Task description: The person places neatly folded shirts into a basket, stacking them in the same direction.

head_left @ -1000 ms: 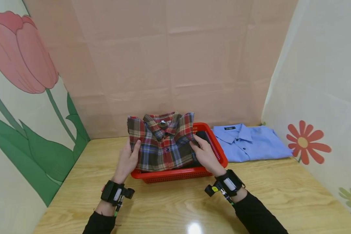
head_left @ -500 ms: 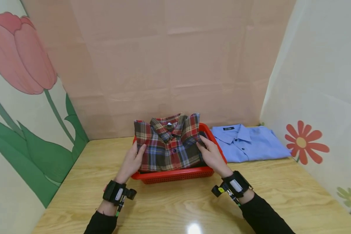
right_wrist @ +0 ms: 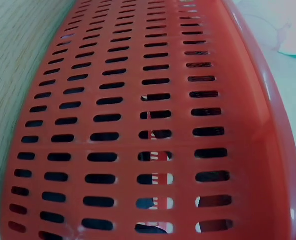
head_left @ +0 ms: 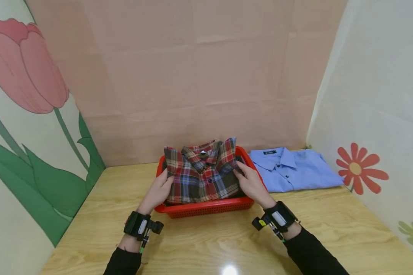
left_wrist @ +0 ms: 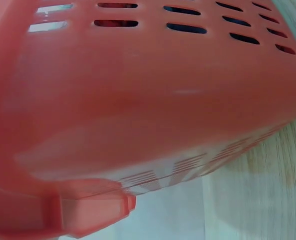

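Observation:
A folded plaid shirt [head_left: 203, 175] in red, dark green and blue lies in a red plastic basket [head_left: 210, 208], its collar toward the back wall. My left hand [head_left: 160, 189] grips the shirt's left edge, thumb on top and the other fingers hidden beneath. At the opposite edge, my right hand [head_left: 251, 181] pinches the cloth near the sleeve fold. Something dark lies under the shirt in the basket. Both wrist views are filled by the basket's outside: a smooth corner [left_wrist: 137, 100] in the left one and a slotted wall [right_wrist: 107, 120] in the right one.
To the basket's right, a folded light-blue shirt [head_left: 292, 168] lies on the wooden table [head_left: 199, 244]. A brown paper-like wall [head_left: 199, 76] stands behind. Side panels carry a printed tulip [head_left: 31, 68] on the left and a red flower [head_left: 361, 168] on the right.
Both hands and the plaid shirt have shifted right and slightly down, so the shirt sits more fully within the basket. The light-blue shirt has stayed in place.

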Demonstrator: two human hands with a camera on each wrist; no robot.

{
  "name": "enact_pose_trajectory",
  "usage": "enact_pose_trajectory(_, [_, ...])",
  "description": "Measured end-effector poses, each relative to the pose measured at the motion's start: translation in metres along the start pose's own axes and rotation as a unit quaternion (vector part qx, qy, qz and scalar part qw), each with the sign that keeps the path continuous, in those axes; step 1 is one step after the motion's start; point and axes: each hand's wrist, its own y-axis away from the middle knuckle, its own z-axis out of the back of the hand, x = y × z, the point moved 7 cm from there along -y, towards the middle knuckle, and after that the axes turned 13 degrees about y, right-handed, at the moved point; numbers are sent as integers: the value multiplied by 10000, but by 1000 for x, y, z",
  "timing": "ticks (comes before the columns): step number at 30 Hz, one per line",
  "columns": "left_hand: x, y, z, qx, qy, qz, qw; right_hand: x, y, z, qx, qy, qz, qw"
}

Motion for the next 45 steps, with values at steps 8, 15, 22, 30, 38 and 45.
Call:
enact_pose_trajectory(8, [-7,-3,-4,-60,-1000,-382,9942,-2,-1,-1,-18,233,10,9997])
enact_pose_trajectory(15, [-6,-3,-7,-117,-1535,-116,9880,-4,-1,-4,185,237,-27,9995])
enact_pose_trajectory(22, [-7,-6,-12,-139,-2264,28,9739,-8,-2,-7,368,317,5,9988])
enact_pose_trajectory(30, [-6,-11,-13,-423,-2545,72,9661,-16,-8,-12,660,534,-23,9964])
enact_pose_trajectory(38, [-7,-10,-12,-705,-2565,69,9640,-14,-10,-11,522,1371,282,9888])
enact_pose_trajectory(45, [-9,-6,-17,-575,-2904,-264,9548,-3,-5,-10,190,2165,666,9738])
